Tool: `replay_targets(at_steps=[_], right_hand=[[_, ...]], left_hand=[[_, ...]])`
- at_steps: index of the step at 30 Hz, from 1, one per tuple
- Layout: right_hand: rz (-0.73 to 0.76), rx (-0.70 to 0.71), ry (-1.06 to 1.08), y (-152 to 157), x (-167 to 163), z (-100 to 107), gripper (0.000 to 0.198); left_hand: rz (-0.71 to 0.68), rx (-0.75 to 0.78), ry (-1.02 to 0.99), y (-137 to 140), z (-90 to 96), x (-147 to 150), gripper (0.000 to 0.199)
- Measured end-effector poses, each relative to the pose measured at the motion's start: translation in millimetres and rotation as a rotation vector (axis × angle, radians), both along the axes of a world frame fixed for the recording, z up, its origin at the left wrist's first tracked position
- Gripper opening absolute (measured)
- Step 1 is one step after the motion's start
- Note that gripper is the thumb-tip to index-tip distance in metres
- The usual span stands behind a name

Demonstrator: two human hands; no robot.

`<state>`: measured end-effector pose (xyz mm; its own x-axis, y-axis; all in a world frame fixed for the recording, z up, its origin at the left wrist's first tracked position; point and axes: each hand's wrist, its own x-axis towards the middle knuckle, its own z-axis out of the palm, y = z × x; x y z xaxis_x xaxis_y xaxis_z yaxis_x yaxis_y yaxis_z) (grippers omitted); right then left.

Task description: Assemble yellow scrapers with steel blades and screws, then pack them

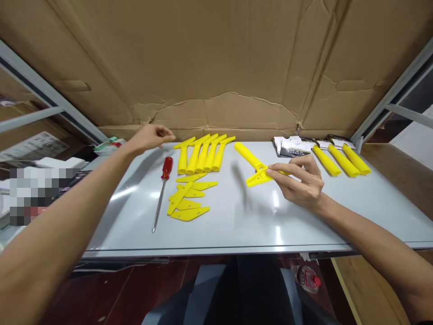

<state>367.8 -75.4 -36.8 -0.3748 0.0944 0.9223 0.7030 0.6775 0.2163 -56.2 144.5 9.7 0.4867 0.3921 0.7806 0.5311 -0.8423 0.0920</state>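
Observation:
My right hand (299, 180) pinches a yellow plastic T-shaped piece (250, 155), a round tube handle with a flat holed plate across its end. It is held above the table, handle pointing away to the left. Toward the back left, my left hand (152, 136) is closed with its fingertips together; whatever they hold, if anything, is hidden. Beside that hand stands a row of several similar yellow T-shaped pieces (202, 155). Nearer me lies a loose pile of flat yellow plates (189, 213). A screwdriver (166, 169) with a red handle lies left of them.
Three yellow tubes (343, 162) lie at the right, by some black-and-white packets (294, 146). Cardboard (216, 67) walls off the back of the white table (223, 237). Metal frame posts (392, 90) rise at both sides. Boxes and papers crowd the left. A plastic bottle (307, 280) is below.

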Motion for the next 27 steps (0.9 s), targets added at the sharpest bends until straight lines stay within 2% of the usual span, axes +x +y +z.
replay_targets(at_steps=[3, 6, 8, 10, 13, 17, 20, 22, 24, 27], right_hand=[[0.014, -0.010, -0.039, -1, -1, 0, 0.043], [0.083, -0.047, -0.056, -2, -4, -1, 0.040], [0.104, -0.069, -0.056, -2, -6, -1, 0.035], [0.117, -0.087, -0.069, -2, -8, -2, 0.030], [0.136, -0.109, -0.133, -4, -10, -5, 0.024], [0.142, -0.105, -0.196, -7, -15, -14, 0.020], [0.138, -0.136, -0.255, -2, -12, -17, 0.026], [0.101, -0.231, -0.260, 7, 1, -12, 0.032], [-0.004, -0.413, -0.181, 19, 26, -2, 0.034], [-0.248, -0.831, -0.113, 37, 76, 14, 0.023]], left_hand=[[0.136, 0.126, -0.183, -7, -9.1, 25, 0.052], [0.150, 0.167, -0.182, -41, -19.7, 60, 0.028], [0.053, 0.167, -0.076, -73, -27.5, 84, 0.025], [-0.176, 0.189, 0.005, -104, -35.6, 102, 0.038], [-0.332, 0.112, 0.101, -138, -46.9, 116, 0.054], [-0.459, 0.114, 0.287, -157, -58.2, 121, 0.066], [-0.430, 0.139, 0.404, -160, -64.1, 122, 0.056], [-0.369, 0.158, 0.426, -159, -67.6, 122, 0.054], [-0.308, 0.176, 0.424, -156, -70.4, 121, 0.050], [-0.265, 0.203, 0.439, -151, -72.5, 121, 0.046]])
